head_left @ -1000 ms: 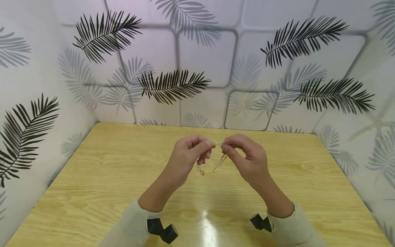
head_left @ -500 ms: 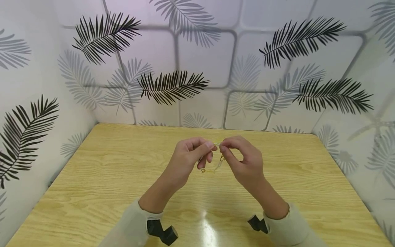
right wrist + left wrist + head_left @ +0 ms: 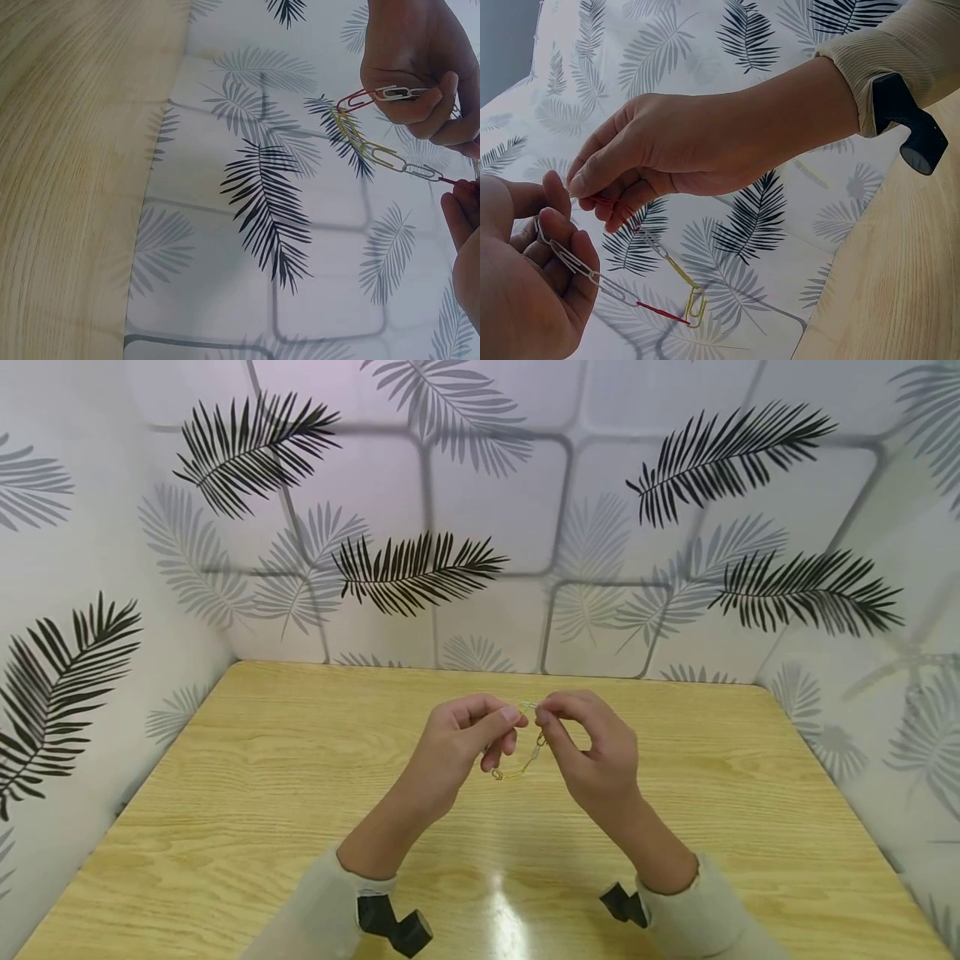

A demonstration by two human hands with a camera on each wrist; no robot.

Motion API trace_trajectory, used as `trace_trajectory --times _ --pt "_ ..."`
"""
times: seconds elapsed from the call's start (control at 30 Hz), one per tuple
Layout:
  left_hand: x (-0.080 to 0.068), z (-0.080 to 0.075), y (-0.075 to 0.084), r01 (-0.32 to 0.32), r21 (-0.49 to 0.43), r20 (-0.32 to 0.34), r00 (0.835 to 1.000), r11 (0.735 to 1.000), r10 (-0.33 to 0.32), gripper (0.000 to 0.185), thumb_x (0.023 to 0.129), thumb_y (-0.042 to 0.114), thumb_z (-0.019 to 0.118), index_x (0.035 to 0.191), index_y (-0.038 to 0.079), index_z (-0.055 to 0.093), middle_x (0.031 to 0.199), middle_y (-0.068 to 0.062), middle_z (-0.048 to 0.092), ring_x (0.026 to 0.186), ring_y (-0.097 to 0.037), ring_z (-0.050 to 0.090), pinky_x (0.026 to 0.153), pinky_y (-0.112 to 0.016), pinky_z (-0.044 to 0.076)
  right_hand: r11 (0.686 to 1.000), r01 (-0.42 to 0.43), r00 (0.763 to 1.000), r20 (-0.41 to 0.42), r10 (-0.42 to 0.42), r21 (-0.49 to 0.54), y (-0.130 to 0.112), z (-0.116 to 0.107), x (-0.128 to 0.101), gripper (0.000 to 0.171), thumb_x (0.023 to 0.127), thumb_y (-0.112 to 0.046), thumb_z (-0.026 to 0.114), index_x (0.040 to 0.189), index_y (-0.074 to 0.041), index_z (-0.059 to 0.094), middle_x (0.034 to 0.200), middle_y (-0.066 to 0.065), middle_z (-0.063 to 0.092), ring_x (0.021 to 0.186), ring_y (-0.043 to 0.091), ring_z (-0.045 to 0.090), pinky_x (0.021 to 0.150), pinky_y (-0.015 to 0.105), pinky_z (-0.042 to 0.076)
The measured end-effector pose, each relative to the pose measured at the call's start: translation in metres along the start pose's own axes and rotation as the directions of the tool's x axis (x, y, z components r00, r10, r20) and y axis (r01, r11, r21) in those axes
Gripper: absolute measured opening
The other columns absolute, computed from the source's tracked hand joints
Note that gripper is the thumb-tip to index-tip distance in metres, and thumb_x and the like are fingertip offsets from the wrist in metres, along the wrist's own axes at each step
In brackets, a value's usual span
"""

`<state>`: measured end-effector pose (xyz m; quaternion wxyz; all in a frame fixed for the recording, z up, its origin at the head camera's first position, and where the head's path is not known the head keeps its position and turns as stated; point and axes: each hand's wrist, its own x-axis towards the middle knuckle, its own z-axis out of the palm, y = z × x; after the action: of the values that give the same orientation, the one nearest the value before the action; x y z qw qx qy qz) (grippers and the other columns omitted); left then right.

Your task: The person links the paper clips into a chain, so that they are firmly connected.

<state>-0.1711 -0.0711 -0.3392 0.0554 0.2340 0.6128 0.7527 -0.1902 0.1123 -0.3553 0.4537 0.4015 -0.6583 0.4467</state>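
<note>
Both hands are raised above the counter, close together. The left hand pinches one end of a paper-clip chain between thumb and forefinger; the right hand pinches the other end the same way. The chain hangs in a slack loop between them, clear of the counter. The left wrist view shows silver, yellow and red clips linked in series, with a yellow clip at the lowest point of the loop. In the right wrist view a red clip sits at the left hand's fingers.

Assessment: the work appears to be at the two pinched ends, where the fingertips almost meet. To do it well, each pinch should sit close to the clip's open tongue, the wire should slide along the loop rather than be forced, and the slack should be kept so no joined link twists free. Whether the end clips already touch cannot be told.
</note>
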Motion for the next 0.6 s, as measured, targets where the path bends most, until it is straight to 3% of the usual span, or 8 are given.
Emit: trace_trajectory --times 0.3,0.47,0.6 --pt "0.000 -0.004 0.000 0.007 0.033 -0.021 1.000 0.999 -0.006 0.019 0.101 0.018 0.059 0.097 0.000 0.066 0.071 -0.003 0.055 0.060 -0.013 0.044 0.058 -0.022 0.041 0.995 -0.061 0.998 -0.001 0.062 0.076 0.002 -0.008 0.005 0.027 0.099 -0.019 0.066 0.095 0.007 0.069 0.085 0.016 0.067 0.082 0.009 0.065 0.084 0.018 0.055" --pt "0.000 -0.008 0.001 0.007 0.078 -0.002 1.000 0.997 -0.007 0.020 0.102 0.019 0.058 0.097 0.001 0.065 0.076 -0.006 0.057 0.063 -0.014 0.047 0.061 -0.023 0.043 0.986 -0.131 0.990 0.068 0.124 0.106 0.003 -0.017 0.006 0.018 0.097 -0.013 0.069 0.096 0.005 0.069 0.086 0.015 0.068 0.083 0.007 0.066 0.082 0.018 0.054" --pt "0.002 -0.011 0.002 0.010 0.127 0.004 1.000 0.992 -0.010 0.020 0.102 0.020 0.058 0.097 0.002 0.066 0.078 -0.006 0.059 0.066 -0.015 0.049 0.064 -0.024 0.044 0.963 -0.252 0.959 0.161 0.234 0.096 0.002 -0.026 0.008 0.007 0.091 0.000 0.071 0.098 0.001 0.070 0.087 0.010 0.069 0.082 0.004 0.067 0.079 0.018 0.054"
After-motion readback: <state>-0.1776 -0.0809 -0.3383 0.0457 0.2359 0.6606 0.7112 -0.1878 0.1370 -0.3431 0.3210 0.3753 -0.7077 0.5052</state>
